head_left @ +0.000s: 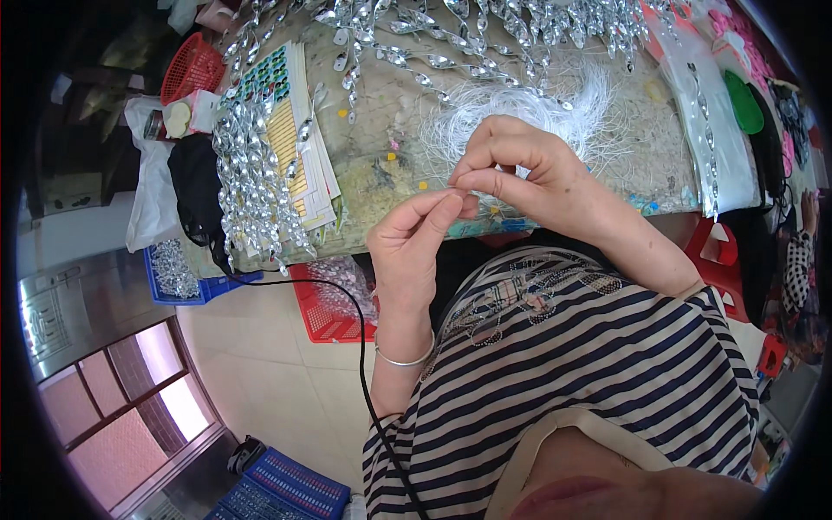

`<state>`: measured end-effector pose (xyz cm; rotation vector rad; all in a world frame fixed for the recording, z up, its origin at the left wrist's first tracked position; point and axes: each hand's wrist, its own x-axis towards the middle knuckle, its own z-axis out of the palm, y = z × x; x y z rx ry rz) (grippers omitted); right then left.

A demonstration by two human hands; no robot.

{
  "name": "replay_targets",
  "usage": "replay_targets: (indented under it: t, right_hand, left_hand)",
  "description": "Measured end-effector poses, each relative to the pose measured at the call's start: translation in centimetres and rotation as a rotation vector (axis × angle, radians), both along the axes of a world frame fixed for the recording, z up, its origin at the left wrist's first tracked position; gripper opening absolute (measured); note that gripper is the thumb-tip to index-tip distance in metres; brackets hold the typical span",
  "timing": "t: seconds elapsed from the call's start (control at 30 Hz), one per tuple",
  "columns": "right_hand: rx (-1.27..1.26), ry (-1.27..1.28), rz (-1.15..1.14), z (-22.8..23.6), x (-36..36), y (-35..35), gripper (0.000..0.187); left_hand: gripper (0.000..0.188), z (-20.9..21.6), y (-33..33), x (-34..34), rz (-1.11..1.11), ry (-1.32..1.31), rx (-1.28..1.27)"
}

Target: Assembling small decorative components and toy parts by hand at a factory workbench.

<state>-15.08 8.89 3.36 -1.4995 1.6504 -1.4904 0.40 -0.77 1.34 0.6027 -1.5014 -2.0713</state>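
White threads: on the tabletop, just beyond the hands; coiled loosely in the middle, so no single long axis; one brush-like bundle of ends points away from the person and to the right, with other strands fanning out rightward.
Left hand: near the tabletop's close edge, fingers pointing away and to the right; grip pinched, thumb pressed on forefinger; I cannot tell what, if anything, is between them.
Right hand: reaches in leftward, partly in front of the threads; grip closed at thumb and forefinger tips, just beside the left fingertips; anything held is too fine to make out.
Silver twisted strips: on the left, over patterned sheets; long axes run near to far, lower ends toward the person.
Single silver strip: on a clear plastic bag at right; its long axis also runs near to far.
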Motion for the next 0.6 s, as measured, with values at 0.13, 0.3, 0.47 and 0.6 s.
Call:
replay_targets:
  t: [0.13, 0.3, 0.47, 0.6]
  right_hand:
    - [0.033, -0.066, 0.015, 0.2, 0.0, 0.2, 0.014]
    - [0.144, -0.463, -0.079, -0.4, -0.5, 1.2, 0.02]
    - [0.174, -0.491, 0.046, -0.2, 0.5, 1.7, 0.018]
    - [0.165, -0.35, 0.032, -0.8, 0.0, 1.5, 0.015]
  left_hand:
    - [0.014, -0.1, 0.4, 0.0, -0.003, 0.014, 0.02]
    - [0.014, -0.2, 0.5, 0.0, 0.089, -0.012, 0.027]
    - [0.013, -0.2, 0.8, -0.3, 0.063, -0.025, -0.006]
    - [0.012, -0.6, 1.1, -0.7, -0.003, -0.027, -0.02]
